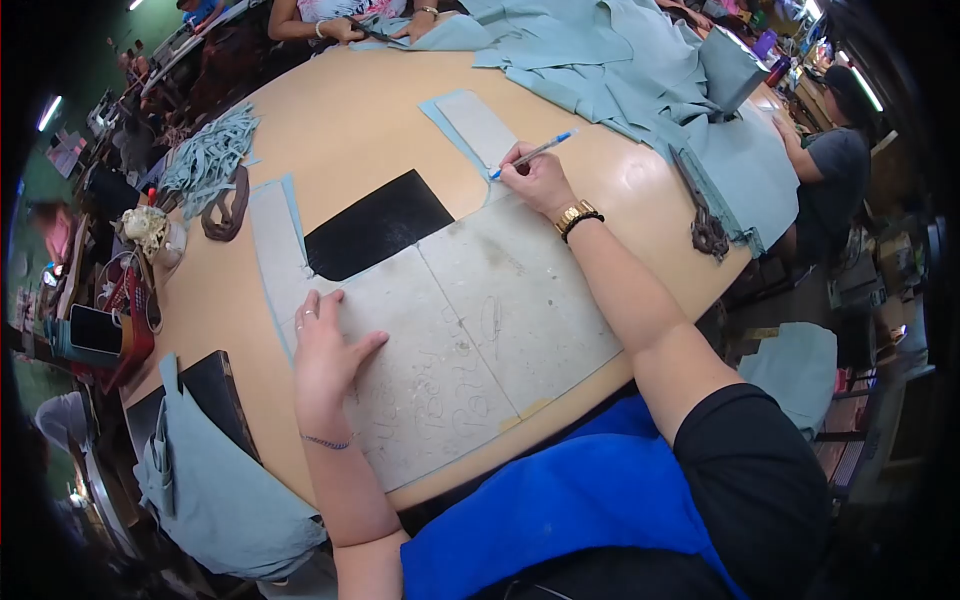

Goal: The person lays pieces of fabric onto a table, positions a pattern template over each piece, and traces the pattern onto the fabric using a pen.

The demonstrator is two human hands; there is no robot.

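Observation:
My right hand [540,182] is closed around a blue-and-white ballpoint pen [550,145]. Its tip is at the inner corner of a large grey cardboard pattern [510,290], where an upper arm of the pattern begins. This U-shaped pattern has handwriting and a line down its middle, and it lies over teal leather-like sheet material [290,190] whose edges show along both arms. My left hand [333,345] rests on the pattern's left part, fingers spread and holding nothing. Between the two arms of the pattern lies a black rectangular sheet [385,225].
Teal strips [215,150] and a brown looped handle [227,208] lie at left. Large teal sheets [600,60] cover the far right. A dark-handled tool [708,235] lies near the right edge. Across the table, another person's hands [345,28] work on teal material. More teal material [225,500] hangs at lower left.

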